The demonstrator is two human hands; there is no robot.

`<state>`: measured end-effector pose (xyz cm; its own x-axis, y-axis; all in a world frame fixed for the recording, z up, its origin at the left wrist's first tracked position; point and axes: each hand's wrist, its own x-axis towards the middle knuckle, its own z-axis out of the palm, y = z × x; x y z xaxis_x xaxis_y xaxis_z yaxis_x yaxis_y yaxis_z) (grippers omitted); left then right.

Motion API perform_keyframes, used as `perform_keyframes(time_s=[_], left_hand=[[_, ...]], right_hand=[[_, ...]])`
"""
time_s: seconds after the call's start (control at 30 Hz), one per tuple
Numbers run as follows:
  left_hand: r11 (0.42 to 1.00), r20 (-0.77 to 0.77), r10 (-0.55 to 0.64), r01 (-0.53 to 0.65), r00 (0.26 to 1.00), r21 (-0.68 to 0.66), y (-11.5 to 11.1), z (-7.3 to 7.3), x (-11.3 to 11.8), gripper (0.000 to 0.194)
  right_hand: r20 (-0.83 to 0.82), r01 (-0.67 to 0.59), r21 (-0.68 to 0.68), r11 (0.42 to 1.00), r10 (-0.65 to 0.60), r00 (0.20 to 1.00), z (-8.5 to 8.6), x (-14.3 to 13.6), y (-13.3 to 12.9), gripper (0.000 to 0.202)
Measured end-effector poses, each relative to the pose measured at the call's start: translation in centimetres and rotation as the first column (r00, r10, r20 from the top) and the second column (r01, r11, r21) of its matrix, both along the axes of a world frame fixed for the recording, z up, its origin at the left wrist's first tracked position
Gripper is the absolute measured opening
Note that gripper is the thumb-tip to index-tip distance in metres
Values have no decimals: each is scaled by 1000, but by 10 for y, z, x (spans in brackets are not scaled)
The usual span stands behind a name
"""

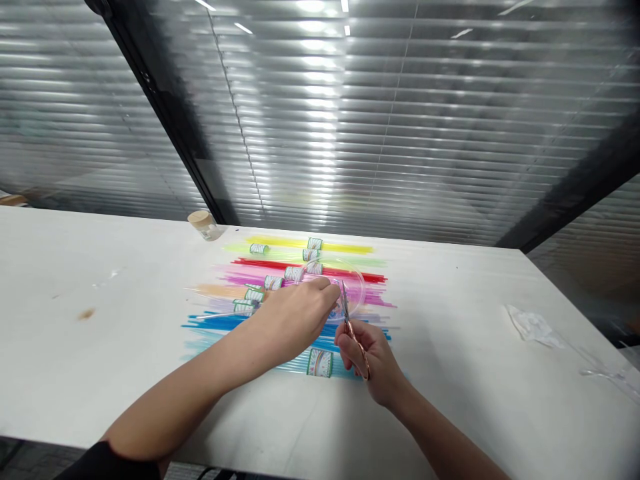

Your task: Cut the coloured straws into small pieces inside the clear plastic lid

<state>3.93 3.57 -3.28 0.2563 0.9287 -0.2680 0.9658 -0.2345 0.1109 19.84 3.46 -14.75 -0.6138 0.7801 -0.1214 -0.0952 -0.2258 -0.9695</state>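
Observation:
My right hand point(367, 357) is closed around the rose-gold handles of a pair of scissors point(353, 337), whose blades point away from me. Just left of the blades is my left hand point(313, 307), palm down with its fingers bent together; whatever they pinch is too small to make out. Beneath both hands lie bundles of thin coloured sticks, among them yellow point(350, 248), red point(260, 264) and blue point(215, 323), several wrapped with patterned paper bands point(320, 363). A round clear dish point(361, 287) rests on the bundles, partly hidden behind my left hand.
A small jar with a wooden lid point(204, 223) stands at the back edge of the white table point(450, 400). Toward the right lie a crumpled white tissue point(534, 327) and a clear plastic item point(613, 380). Blinds point(400, 133) hang behind the table.

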Motion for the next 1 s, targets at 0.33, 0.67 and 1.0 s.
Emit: perform_keyframes(time_s=[0.33, 0.67, 1.0], left_hand=[[999, 9, 27, -27, 1000, -39, -1, -2, -3, 21], [998, 16, 46, -45, 999, -38, 1, 2, -5, 22], [999, 53, 26, -24, 998, -41, 0, 6, -4, 21]], right_hand=[[32, 40, -21, 999, -40, 999, -1, -2, 1, 48], [54, 57, 3, 998, -57, 997, -4, -1, 1, 47], [-37, 57, -18, 998, -57, 998, 2, 0, 1, 48]])
